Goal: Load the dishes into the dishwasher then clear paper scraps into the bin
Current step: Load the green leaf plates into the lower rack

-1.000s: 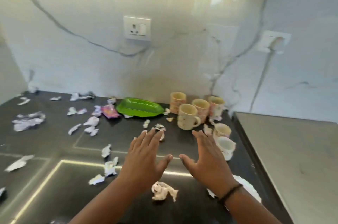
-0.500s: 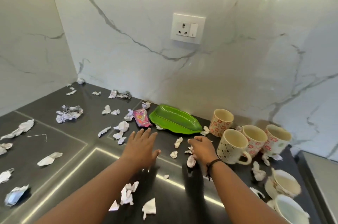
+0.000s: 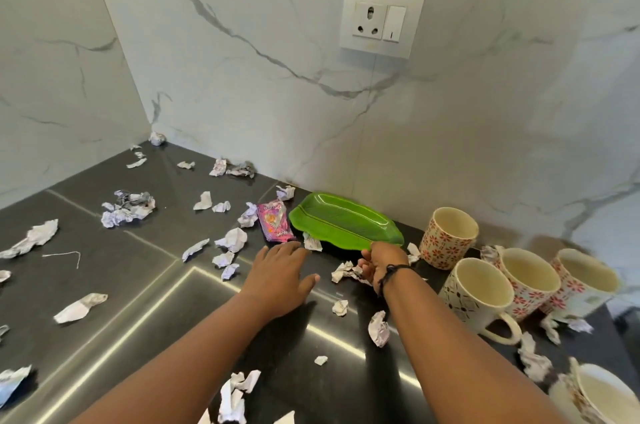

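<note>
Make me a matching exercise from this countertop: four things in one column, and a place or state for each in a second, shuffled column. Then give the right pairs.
Things
1. green leaf-shaped tray
2. pink wrapper
3. wall socket
4. left hand

Places or states
A. on the marble wall above the counter
B. flat and open over the dark counter
C. lying just left of the tray
D. right hand at its near edge

Pairs: 1-D, 2-C, 3-A, 4-B

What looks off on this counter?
Crumpled paper scraps litter the dark counter, some among the mugs. A pink wrapper lies beside the green leaf dish. No spills or breakage visible.
</note>
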A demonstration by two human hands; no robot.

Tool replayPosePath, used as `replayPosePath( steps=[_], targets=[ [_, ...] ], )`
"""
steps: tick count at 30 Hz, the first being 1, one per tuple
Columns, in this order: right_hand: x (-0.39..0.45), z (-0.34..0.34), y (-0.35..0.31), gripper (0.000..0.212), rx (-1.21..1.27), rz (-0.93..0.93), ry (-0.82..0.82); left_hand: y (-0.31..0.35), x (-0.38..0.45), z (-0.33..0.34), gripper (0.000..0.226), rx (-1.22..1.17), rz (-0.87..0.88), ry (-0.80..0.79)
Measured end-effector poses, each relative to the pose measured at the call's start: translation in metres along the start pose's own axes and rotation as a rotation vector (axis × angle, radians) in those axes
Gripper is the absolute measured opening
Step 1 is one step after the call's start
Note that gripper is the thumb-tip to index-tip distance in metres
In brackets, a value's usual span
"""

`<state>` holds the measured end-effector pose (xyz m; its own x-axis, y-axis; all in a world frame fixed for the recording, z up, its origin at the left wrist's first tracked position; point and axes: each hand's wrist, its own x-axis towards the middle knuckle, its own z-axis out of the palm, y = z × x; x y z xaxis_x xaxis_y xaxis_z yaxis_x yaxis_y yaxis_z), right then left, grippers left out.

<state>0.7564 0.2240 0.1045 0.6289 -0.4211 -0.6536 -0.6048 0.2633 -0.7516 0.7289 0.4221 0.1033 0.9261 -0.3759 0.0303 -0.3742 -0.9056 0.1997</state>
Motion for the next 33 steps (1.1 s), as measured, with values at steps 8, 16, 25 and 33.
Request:
replayPosePath(
  steps=[8,16,25,33],
  targets=[
    [-0.089,-0.031,-0.023,0.023,-0.128,-0.493,0.052,0.002,-0.026,-0.045,0.015,-0.876,-0.290,0.197],
    [-0.222,-0.114,-0.037,0.025,-0.258,-0.952,0.066,0.025,-0.042,-0.126,0.029,-1.050,-0.041,0.213],
    [-0.333,-0.252,0.025,0.029,-0.065,-0.914,0.382,0.199,-0.114,-0.119,0.010,-1.481,0.272,-0.293],
    [-0.421,-0.407,0.141,0.022,-0.069,-0.627,0.544,0.375,-0.213,-0.094,0.013,-1.458,0.543,-0.552]
  ],
)
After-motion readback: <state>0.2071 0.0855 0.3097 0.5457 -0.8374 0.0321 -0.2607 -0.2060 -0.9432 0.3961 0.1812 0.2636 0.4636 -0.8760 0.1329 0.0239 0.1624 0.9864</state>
